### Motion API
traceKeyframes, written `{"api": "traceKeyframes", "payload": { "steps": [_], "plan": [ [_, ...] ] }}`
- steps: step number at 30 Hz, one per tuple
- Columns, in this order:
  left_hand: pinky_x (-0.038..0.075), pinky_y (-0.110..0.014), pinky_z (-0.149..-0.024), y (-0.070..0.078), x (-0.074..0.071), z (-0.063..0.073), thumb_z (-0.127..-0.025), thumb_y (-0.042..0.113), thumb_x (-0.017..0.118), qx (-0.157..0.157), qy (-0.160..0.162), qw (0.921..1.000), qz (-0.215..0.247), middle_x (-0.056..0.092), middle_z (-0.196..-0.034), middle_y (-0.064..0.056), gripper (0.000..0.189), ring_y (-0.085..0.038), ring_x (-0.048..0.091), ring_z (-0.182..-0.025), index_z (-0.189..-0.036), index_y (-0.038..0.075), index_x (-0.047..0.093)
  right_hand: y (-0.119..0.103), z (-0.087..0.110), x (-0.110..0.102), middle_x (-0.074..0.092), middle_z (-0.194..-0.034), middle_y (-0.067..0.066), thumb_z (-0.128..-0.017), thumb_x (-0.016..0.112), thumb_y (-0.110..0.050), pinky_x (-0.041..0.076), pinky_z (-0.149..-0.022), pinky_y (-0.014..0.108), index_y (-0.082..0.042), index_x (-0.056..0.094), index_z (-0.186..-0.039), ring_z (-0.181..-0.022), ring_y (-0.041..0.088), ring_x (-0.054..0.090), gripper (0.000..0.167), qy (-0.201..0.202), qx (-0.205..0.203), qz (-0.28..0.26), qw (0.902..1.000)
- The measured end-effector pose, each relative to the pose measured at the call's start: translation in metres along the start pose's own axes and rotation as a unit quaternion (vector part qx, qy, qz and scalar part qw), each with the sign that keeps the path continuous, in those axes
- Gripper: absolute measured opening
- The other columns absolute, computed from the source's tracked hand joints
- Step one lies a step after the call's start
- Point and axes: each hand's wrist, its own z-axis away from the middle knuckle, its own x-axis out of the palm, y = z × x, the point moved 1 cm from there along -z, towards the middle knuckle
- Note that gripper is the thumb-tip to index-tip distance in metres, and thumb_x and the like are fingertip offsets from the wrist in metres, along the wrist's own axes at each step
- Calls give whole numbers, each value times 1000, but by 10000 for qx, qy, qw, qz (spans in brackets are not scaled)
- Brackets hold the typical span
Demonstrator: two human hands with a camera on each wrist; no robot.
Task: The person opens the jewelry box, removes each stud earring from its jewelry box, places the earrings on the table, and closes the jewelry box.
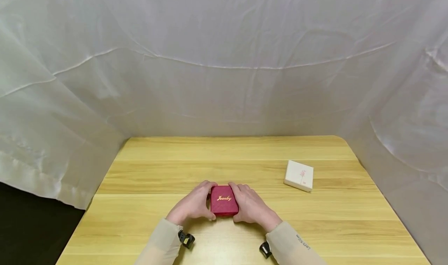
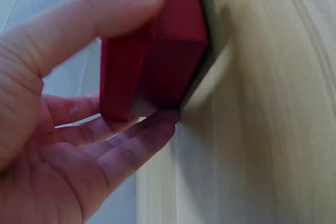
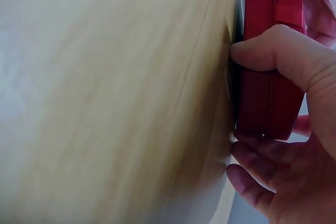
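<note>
A small red jewelry box with gold "Jewelry" lettering on its lid sits close over the wooden table, between both hands. From the left side, my left hand grips it, thumb at the near side and fingers around toward the back. My right hand holds the opposite side in the same way. In the left wrist view the left thumb lies across the lid's edge on the red box. The right wrist view shows the right thumb pressed low on the box's front, near a ribbed red bow.
A flat white box with a pink flower print lies on the wooden table, behind and to the right of the hands. Pale cloth hangs along the back and sides. Black wrist devices sit at both cuffs.
</note>
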Motion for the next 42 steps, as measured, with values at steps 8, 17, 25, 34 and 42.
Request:
{"api": "traceKeyframes", "payload": {
  "steps": [8, 17, 25, 34, 42],
  "plan": [
    [49, -41, -95, -1, 0, -1, -56, 21, 94, -35, 28, 10000, -11, 58, -118, -7, 92, -22, 58, -105, -134, -3, 51, 2, 0, -4, 52, -132, 18, -55, 91, -19, 42, -102, 48, -2, 31, -149, -119, 31, 50, 113, -211, 41, -247, 9995],
    [51, -39, -91, -3, -2, 0, -55, 26, 94, -41, -26, 10000, 23, 60, -112, -5, 92, -22, 59, -101, -133, -3, 53, -2, 1, 0, 53, -128, 17, -58, 92, -19, 42, -103, 45, 2, 30, -149, -118, 29, 49, 112, -220, -27, -25, 9998],
    [51, -38, -91, -1, 1, 0, -58, 27, 92, 38, 50, 10000, -35, 57, -113, -4, 91, -20, 58, -100, -133, -3, 52, -2, 2, 0, 53, -126, 18, -56, 93, -17, 44, -101, 46, 3, 30, -149, -116, 30, 50, 114, -163, -55, 41, 9998],
    [49, -42, -95, 3, 1, 6, -60, 21, 92, 94, 247, 9997, -12, 55, -124, -5, 90, -20, 57, -107, -137, 0, 50, -1, 1, 0, 53, -127, 18, -56, 92, -17, 44, -100, 46, 1, 28, -149, -115, 30, 51, 114, -99, -45, -92, 9999],
    [49, -42, -95, 10, -11, 13, -61, 20, 92, 19, 339, 9994, -108, 53, -128, 1, 90, -17, 57, -109, -139, 7, 49, -1, 1, 0, 52, -129, 22, -59, 93, -16, 45, -100, 44, -2, 10, -155, -116, 32, 51, 128, -93, 122, -333, 9993]
  ]
}}
